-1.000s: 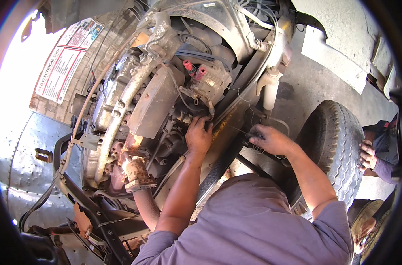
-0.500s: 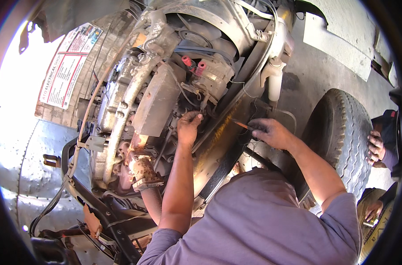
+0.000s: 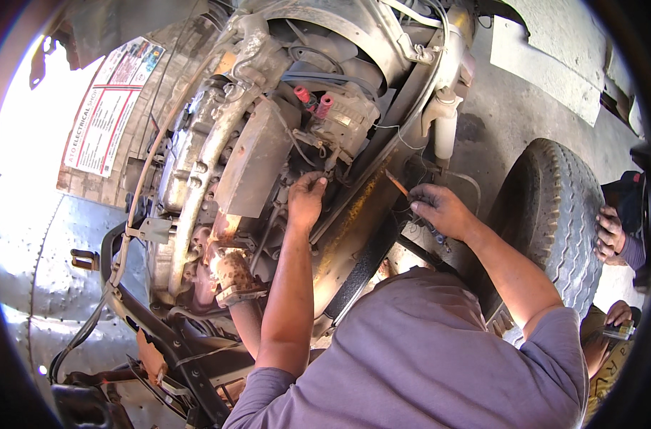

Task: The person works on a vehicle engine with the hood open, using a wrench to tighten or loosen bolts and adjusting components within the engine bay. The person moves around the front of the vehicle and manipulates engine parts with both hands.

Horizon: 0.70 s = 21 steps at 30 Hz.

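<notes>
Cannot see clearly the fingertips of the left hand (image 3: 306,200), curled inward at the right edge of the engine (image 3: 214,157), nor tell of any small piece pinched there. Cannot follow the orange-brown rod (image 3: 398,184) inside the closed right hand (image 3: 441,211), nor join it surely with the bluish piece (image 3: 437,233) below the palm. Cannot name the small object (image 3: 617,332) at a co-worker's hand (image 3: 618,312), near the dark rim. Lose the tyre's (image 3: 572,214) lower edge behind the right arm.

The person's two hands (image 3: 306,203), one tool (image 3: 398,184), two red caps (image 3: 325,106), one upright tyre (image 3: 570,214) and one poster (image 3: 111,118) show.
</notes>
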Each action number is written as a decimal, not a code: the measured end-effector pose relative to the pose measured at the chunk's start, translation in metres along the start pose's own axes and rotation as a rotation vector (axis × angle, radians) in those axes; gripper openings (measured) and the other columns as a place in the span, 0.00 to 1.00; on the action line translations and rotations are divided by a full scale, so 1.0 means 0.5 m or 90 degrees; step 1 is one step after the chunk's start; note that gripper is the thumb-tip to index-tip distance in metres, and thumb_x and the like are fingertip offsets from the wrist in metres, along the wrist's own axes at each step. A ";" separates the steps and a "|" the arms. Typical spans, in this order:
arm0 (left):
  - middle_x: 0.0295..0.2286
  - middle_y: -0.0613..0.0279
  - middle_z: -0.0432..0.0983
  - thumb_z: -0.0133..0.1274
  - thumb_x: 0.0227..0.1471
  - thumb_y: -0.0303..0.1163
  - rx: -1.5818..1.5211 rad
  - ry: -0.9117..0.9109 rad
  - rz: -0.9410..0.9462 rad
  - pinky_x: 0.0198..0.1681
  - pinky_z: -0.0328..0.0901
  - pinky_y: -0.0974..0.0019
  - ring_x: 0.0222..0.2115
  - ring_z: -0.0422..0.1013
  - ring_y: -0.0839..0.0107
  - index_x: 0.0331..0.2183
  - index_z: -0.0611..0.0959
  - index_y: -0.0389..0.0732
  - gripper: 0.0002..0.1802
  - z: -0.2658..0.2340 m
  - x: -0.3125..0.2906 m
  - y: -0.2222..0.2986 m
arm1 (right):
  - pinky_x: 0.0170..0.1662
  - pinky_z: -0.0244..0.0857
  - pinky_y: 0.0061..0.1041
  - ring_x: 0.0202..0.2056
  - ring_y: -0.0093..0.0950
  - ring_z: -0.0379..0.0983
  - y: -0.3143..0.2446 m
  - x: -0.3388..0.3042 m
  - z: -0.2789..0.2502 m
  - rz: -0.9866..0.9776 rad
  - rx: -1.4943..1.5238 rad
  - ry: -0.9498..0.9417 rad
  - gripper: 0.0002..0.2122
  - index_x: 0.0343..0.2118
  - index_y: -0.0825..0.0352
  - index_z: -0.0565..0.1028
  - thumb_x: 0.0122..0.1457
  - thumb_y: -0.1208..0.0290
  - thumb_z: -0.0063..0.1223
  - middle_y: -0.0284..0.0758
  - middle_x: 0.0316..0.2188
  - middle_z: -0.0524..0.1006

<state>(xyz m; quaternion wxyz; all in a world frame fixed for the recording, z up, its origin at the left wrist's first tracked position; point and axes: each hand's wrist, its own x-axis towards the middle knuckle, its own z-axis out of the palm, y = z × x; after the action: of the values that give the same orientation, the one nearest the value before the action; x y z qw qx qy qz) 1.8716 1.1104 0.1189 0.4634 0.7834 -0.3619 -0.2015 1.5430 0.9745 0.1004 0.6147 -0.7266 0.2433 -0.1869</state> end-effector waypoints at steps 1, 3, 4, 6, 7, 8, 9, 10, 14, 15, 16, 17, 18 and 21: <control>0.30 0.66 0.80 0.64 0.61 0.30 0.051 0.005 -0.017 0.39 0.69 0.67 0.31 0.71 0.76 0.45 0.86 0.34 0.13 -0.002 -0.001 0.005 | 0.49 0.74 0.33 0.40 0.30 0.80 0.002 0.000 0.004 0.025 0.024 -0.005 0.15 0.51 0.73 0.78 0.65 0.70 0.58 0.42 0.38 0.82; 0.30 0.64 0.81 0.67 0.58 0.30 0.094 -0.005 0.026 0.41 0.69 0.66 0.32 0.73 0.74 0.45 0.86 0.35 0.14 -0.005 -0.011 0.014 | 0.48 0.73 0.33 0.39 0.31 0.79 0.008 -0.003 0.010 0.051 0.033 -0.019 0.14 0.50 0.73 0.78 0.66 0.71 0.56 0.41 0.38 0.81; 0.31 0.63 0.82 0.68 0.57 0.30 0.115 -0.009 0.068 0.42 0.70 0.65 0.33 0.73 0.73 0.45 0.86 0.35 0.15 -0.004 -0.015 0.018 | 0.47 0.73 0.33 0.39 0.31 0.79 0.010 -0.005 0.013 0.053 0.018 -0.028 0.14 0.50 0.73 0.77 0.66 0.71 0.55 0.42 0.38 0.81; 0.33 0.62 0.83 0.70 0.54 0.29 0.157 -0.004 0.018 0.47 0.69 0.65 0.38 0.75 0.71 0.44 0.86 0.37 0.16 0.008 -0.015 0.023 | 0.47 0.73 0.33 0.38 0.31 0.79 0.014 -0.008 0.020 0.035 -0.015 -0.037 0.14 0.51 0.73 0.77 0.66 0.71 0.54 0.42 0.38 0.80; 0.34 0.62 0.83 0.71 0.53 0.29 0.175 0.003 0.009 0.50 0.69 0.65 0.40 0.76 0.70 0.44 0.86 0.38 0.16 0.016 -0.014 0.024 | 0.47 0.73 0.33 0.39 0.32 0.79 0.017 -0.008 0.025 0.014 -0.036 -0.039 0.14 0.51 0.73 0.77 0.66 0.71 0.54 0.42 0.38 0.80; 0.35 0.61 0.83 0.71 0.53 0.27 0.152 -0.001 0.049 0.51 0.69 0.66 0.41 0.76 0.70 0.44 0.85 0.38 0.16 0.026 -0.017 0.021 | 0.47 0.73 0.33 0.39 0.32 0.79 0.020 -0.007 0.028 -0.003 -0.063 -0.042 0.14 0.50 0.73 0.77 0.66 0.71 0.53 0.43 0.38 0.80; 0.37 0.60 0.83 0.71 0.52 0.26 0.129 -0.003 0.088 0.51 0.68 0.66 0.42 0.76 0.70 0.43 0.85 0.37 0.17 0.039 -0.023 0.016 | 0.46 0.74 0.33 0.38 0.31 0.80 0.023 -0.007 0.031 -0.006 -0.066 -0.037 0.14 0.50 0.73 0.77 0.66 0.71 0.53 0.43 0.38 0.80; 0.38 0.60 0.83 0.71 0.51 0.25 0.105 -0.003 0.127 0.52 0.68 0.66 0.43 0.76 0.70 0.43 0.84 0.36 0.17 0.051 -0.031 0.009 | 0.45 0.74 0.33 0.37 0.31 0.80 0.027 -0.007 0.033 -0.005 -0.073 -0.034 0.14 0.50 0.74 0.77 0.66 0.71 0.52 0.43 0.38 0.79; 0.45 0.59 0.80 0.66 0.55 0.23 -0.058 0.076 0.039 0.52 0.70 0.65 0.43 0.76 0.69 0.50 0.79 0.37 0.21 0.083 -0.057 -0.023 | 0.40 0.76 0.30 0.32 0.28 0.81 0.045 0.001 0.039 0.016 -0.034 -0.061 0.15 0.51 0.76 0.76 0.66 0.73 0.49 0.41 0.36 0.80; 0.44 0.58 0.81 0.65 0.57 0.23 -0.179 0.090 -0.004 0.51 0.71 0.65 0.43 0.77 0.68 0.50 0.79 0.36 0.20 0.088 -0.062 -0.030 | 0.39 0.76 0.30 0.31 0.27 0.81 0.050 0.001 0.041 0.016 -0.019 -0.067 0.15 0.51 0.76 0.76 0.66 0.73 0.49 0.40 0.35 0.81; 0.44 0.57 0.82 0.64 0.58 0.23 -0.305 0.104 -0.073 0.51 0.73 0.64 0.44 0.78 0.68 0.51 0.78 0.36 0.20 0.093 -0.067 -0.035 | 0.39 0.76 0.30 0.31 0.27 0.82 0.055 0.002 0.044 0.009 -0.010 -0.067 0.15 0.51 0.76 0.76 0.66 0.74 0.49 0.40 0.35 0.81; 0.44 0.56 0.82 0.62 0.60 0.22 -0.435 0.114 -0.163 0.51 0.74 0.63 0.44 0.79 0.68 0.52 0.78 0.36 0.19 0.095 -0.071 -0.038 | 0.39 0.76 0.30 0.31 0.27 0.82 0.059 0.003 0.049 0.001 -0.002 -0.069 0.15 0.52 0.76 0.76 0.66 0.74 0.48 0.40 0.35 0.81; 0.44 0.57 0.82 0.62 0.61 0.23 -0.505 0.101 -0.189 0.50 0.75 0.63 0.43 0.79 0.67 0.51 0.79 0.36 0.17 0.094 -0.073 -0.040 | 0.39 0.76 0.30 0.31 0.28 0.82 0.062 0.004 0.054 -0.008 0.004 -0.072 0.15 0.53 0.76 0.76 0.66 0.74 0.48 0.40 0.34 0.81; 0.42 0.59 0.82 0.60 0.64 0.25 -0.684 0.050 -0.292 0.48 0.77 0.62 0.42 0.79 0.66 0.49 0.81 0.38 0.12 0.095 -0.074 -0.038 | 0.39 0.76 0.30 0.31 0.28 0.82 0.065 0.008 0.069 0.035 0.026 -0.107 0.16 0.54 0.75 0.75 0.66 0.75 0.48 0.40 0.35 0.82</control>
<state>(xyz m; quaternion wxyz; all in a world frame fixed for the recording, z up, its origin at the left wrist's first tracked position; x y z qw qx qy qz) 1.8236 1.1168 0.0783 0.7531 0.5041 -0.0126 -0.4226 1.5618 0.9956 0.0622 0.6527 -0.7200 0.2069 -0.1134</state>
